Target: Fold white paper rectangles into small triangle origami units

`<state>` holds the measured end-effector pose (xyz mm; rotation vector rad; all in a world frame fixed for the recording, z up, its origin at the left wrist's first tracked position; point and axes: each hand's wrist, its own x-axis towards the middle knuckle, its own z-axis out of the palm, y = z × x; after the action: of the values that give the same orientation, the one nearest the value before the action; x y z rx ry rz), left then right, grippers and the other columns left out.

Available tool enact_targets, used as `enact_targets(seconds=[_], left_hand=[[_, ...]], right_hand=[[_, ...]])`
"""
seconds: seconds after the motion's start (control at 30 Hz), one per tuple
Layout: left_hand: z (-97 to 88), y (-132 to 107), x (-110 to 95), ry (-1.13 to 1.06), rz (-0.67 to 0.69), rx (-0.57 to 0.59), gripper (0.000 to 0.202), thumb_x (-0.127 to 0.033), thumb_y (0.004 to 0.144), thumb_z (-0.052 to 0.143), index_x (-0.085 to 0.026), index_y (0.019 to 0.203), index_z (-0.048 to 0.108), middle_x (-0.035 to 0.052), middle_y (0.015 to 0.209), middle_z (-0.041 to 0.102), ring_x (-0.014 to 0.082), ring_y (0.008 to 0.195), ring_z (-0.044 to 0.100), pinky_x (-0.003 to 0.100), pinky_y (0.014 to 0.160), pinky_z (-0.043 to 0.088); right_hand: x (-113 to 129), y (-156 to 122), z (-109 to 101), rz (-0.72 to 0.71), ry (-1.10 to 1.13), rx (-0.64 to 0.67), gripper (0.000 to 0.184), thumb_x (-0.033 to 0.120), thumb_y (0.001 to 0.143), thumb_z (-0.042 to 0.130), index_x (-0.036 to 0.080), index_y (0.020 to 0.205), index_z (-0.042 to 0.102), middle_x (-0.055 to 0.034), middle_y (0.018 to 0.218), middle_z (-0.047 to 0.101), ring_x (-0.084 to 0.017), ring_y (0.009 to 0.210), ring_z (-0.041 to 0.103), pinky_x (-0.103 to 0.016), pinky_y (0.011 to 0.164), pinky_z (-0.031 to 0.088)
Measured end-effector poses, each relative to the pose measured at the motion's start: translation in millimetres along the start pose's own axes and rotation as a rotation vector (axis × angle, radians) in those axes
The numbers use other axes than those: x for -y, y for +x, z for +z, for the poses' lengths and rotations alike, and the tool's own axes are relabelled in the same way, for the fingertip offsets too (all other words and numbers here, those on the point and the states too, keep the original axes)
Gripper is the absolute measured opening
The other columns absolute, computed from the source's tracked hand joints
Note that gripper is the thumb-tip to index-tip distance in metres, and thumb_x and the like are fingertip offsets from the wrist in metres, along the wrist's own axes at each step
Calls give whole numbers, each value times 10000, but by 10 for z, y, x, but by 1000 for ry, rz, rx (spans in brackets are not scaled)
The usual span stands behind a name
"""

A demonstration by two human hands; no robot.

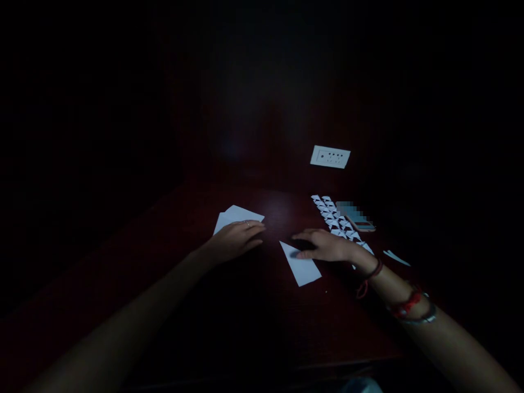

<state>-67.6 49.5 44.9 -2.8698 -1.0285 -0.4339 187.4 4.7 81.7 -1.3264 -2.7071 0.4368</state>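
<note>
On a dark red table, my left hand (235,240) lies over the near edge of some white paper sheets (237,214), its fingers stretched to the right. A ring shows on one finger. My right hand (325,245) is above the top right side of a separate white paper piece (301,266), which narrows to a point at its far end. The thumb hangs over this piece; whether it touches is hard to tell. The right fingers are apart and point left, with nothing visible between them. Beyond the right hand lie rows of small folded white paper pieces (333,218).
A phone (362,222) lies to the right of the folded rows. Thin white paper strips (396,257) are further right. A white socket panel (330,156) is on the wall behind. The table's front edge (339,364) shows faintly, and the surroundings are very dark.
</note>
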Motion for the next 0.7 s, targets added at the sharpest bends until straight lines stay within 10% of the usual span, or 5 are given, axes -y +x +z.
enact_targets(seconds=[0.17, 0.43, 0.7], left_hand=[[217, 72, -362, -102, 336, 12, 383, -348, 873, 382, -251, 1241, 349, 27, 1320, 338, 194, 1209, 280, 349, 963, 261], [125, 131, -457, -49, 242, 51, 253, -289, 875, 386, -229, 1068, 537, 39, 992, 547, 172, 903, 506, 332, 824, 368], [207, 216, -420, -162, 220, 29, 273, -236, 847, 413, -230, 1098, 518, 46, 1126, 503, 178, 1013, 476, 325, 873, 382]], right_hand=[[-101, -337, 177, 28, -45, -5, 561, 368, 726, 568, 147, 1219, 418, -106, 1133, 498, -206, 1041, 453, -308, 888, 359], [-257, -205, 368, 84, -136, -207, 416, 325, 812, 457, 137, 1183, 448, -113, 1045, 533, -200, 989, 475, -303, 856, 380], [-207, -246, 510, 94, -109, -307, 395, 324, 814, 457, 176, 1180, 437, -97, 1010, 538, -196, 929, 487, -324, 803, 405]])
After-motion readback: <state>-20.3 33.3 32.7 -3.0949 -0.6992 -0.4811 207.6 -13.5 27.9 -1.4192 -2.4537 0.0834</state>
